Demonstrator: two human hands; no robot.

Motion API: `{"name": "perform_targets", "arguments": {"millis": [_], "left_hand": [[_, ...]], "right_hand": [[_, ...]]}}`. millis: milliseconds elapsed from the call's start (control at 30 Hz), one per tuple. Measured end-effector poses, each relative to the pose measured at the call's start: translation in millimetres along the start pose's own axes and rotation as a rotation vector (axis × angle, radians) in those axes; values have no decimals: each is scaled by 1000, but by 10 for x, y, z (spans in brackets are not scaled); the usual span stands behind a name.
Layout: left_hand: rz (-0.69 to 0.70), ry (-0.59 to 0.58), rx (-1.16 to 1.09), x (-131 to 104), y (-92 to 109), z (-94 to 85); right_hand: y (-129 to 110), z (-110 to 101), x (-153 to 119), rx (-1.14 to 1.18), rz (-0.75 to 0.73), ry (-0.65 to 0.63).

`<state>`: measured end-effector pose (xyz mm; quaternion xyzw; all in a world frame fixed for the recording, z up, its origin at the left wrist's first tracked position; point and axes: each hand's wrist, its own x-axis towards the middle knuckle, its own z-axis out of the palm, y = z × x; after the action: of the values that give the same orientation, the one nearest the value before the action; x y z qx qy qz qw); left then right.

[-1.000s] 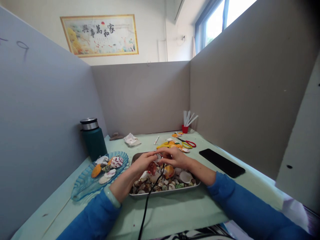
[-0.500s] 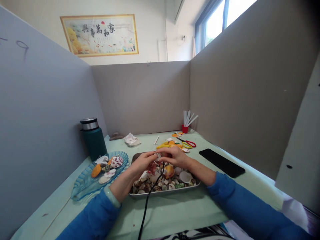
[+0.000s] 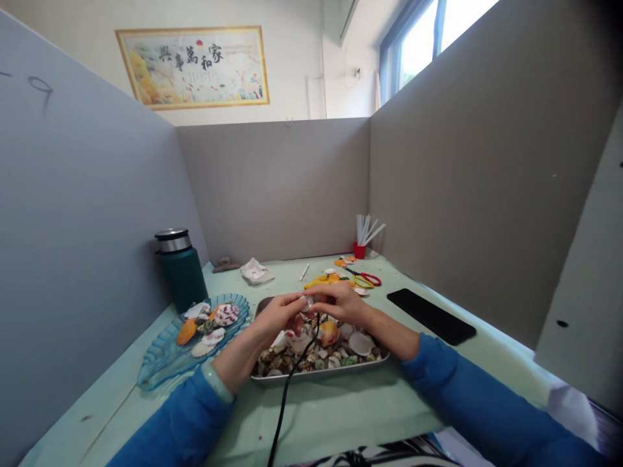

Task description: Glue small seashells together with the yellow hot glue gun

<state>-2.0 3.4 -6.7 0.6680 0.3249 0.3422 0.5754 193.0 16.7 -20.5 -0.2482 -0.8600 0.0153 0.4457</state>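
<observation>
My left hand (image 3: 280,314) and my right hand (image 3: 343,303) meet over the far part of a metal tray (image 3: 321,374) filled with shells. Between the fingertips of both is a small white shell (image 3: 307,303), partly covered by the fingers. Both hands are closed on it in a pinch. Below them in the tray lie many small spotted shells, an orange-yellow shell (image 3: 329,333) and a broad white shell (image 3: 361,344). A black cord (image 3: 288,383) runs up in front of the tray towards the hands.
At left, a blue glass dish (image 3: 158,366) holds several larger shells, with a green flask (image 3: 182,279) behind. Beyond the tray lie scissors (image 3: 365,279) and orange shell pieces. A red cup (image 3: 359,250) of white sticks and a black phone (image 3: 431,316) are at right. Partitions enclose the table.
The fingers of both hands have shifted slightly around the small white shell, and more of it shows now. Both hands stay over the tray.
</observation>
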Motion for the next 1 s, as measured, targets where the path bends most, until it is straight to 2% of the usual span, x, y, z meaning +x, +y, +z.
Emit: {"name": "perform_targets", "arguments": {"millis": [367, 800, 1000], "left_hand": [[48, -2, -13, 19, -41, -24], [12, 15, -20, 12, -26, -21], [7, -14, -32, 10, -25, -21]], "right_hand": [[-30, -15, 7, -13, -6, 29], [-30, -22, -2, 39, 18, -84], [-21, -22, -3, 32, 32, -88]]}}
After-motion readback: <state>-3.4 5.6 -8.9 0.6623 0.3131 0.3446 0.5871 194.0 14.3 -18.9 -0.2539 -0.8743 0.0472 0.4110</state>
